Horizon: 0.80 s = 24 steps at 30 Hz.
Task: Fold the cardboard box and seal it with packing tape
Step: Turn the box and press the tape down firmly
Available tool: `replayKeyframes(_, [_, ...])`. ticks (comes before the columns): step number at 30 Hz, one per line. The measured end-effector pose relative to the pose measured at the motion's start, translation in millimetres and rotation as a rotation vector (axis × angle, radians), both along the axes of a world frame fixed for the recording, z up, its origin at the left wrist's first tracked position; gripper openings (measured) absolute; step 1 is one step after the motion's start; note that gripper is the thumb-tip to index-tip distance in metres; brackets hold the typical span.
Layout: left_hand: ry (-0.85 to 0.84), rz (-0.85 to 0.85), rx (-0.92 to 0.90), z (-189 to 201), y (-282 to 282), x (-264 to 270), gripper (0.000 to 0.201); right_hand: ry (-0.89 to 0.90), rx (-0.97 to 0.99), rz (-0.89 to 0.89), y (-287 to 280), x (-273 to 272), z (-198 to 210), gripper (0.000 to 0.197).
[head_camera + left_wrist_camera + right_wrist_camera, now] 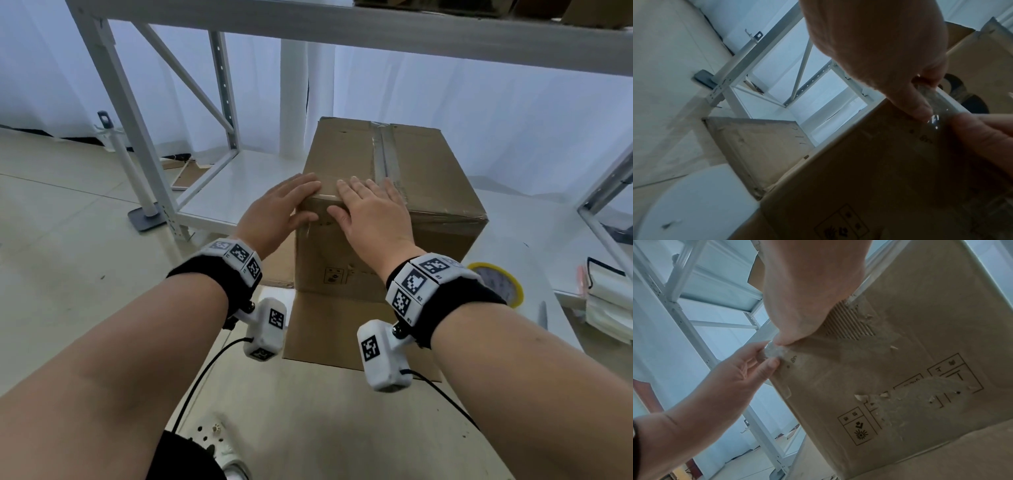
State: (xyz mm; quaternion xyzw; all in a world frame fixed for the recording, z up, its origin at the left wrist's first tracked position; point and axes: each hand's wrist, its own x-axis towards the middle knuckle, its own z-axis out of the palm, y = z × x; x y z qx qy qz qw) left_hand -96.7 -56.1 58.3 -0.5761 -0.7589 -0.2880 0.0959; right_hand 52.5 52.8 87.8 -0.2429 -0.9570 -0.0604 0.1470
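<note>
White metal shelving [219, 113] and pale curtains stand behind the brown corrugated cardboard box [387, 192], upright on a white surface [534, 274]. Head view: glossy clear tape strip [385, 154] runs along the top seam; yellow-cored tape roll [496, 284] lies right of box. Left hand [281, 209] and right hand [370, 209] flat, fingers spread over the near top edge, gripping nothing.

Left wrist: thumb presses crinkled tape end [935, 105] at that edge.

Right wrist: torn liner, exposed fluting [849, 324]. Judged: smoothing tape down the front; next, firm rubbing.
</note>
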Motion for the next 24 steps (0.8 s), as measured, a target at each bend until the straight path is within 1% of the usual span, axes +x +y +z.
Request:
replayKeyframes(4, [-0.007, 0.003, -0.06, -15, 1, 2, 0.078, 0.017, 0.007, -0.018, 0, -2, -5, 0.056])
replayKeyframes(5, [-0.008, -0.009, -0.069, -14, 1, 1, 0.08, 0.024, 0.01, -0.019, 0, -2, -5, 0.056])
replayKeyframes(6, [-0.007, -0.017, -0.07, -11, 0, 0, 0.076, 0.03, 0.011, -0.017, 0, -2, -5, 0.056])
replayKeyframes(9, [0.026, -0.017, -0.044, 0, -5, -4, 0.051, 0.044, 0.002, -0.008, 0, -1, -6, 0.054])
replayKeyframes(10, [0.037, -0.014, -0.044, 1, -6, -4, 0.048, 0.047, 0.005, -0.006, 0, -1, -6, 0.053])
replayKeyframes(11, [0.037, -0.012, -0.059, 0, -6, -4, 0.05, 0.043, 0.012, -0.002, 1, -1, -7, 0.053])
replayKeyframes(13, [0.04, -0.022, -0.113, -3, -6, -5, 0.064, -0.008, 0.036, 0.026, 3, 0, -6, 0.055])
replayKeyframes(15, [0.131, -0.02, -0.176, -3, -6, -4, 0.078, -0.096, 0.073, 0.071, 8, 7, -1, 0.065])
replayKeyframes(16, [0.185, -0.012, -0.186, 1, -5, -3, 0.08, -0.135, 0.094, 0.09, 11, 11, 1, 0.071])
replayKeyframes(17, [0.225, -0.004, -0.18, 7, -3, 1, 0.077, -0.153, 0.11, 0.101, 14, 18, 4, 0.073])
replayKeyframes(19, [0.24, -0.014, -0.147, 20, 8, 15, 0.06, -0.102, 0.108, 0.102, 21, 31, 7, 0.064])
replayKeyframes(21, [0.167, -0.042, -0.112, 31, 25, 35, 0.046, 0.022, 0.071, 0.069, 29, 45, 8, 0.049])
replayKeyframes(23, [0.08, -0.025, -0.082, 37, 41, 52, 0.04, 0.125, 0.029, 0.04, 36, 56, 8, 0.039])
replayKeyframes(24, [0.068, 0.002, -0.082, 38, 48, 58, 0.04, 0.158, 0.013, 0.036, 40, 61, 8, 0.037])
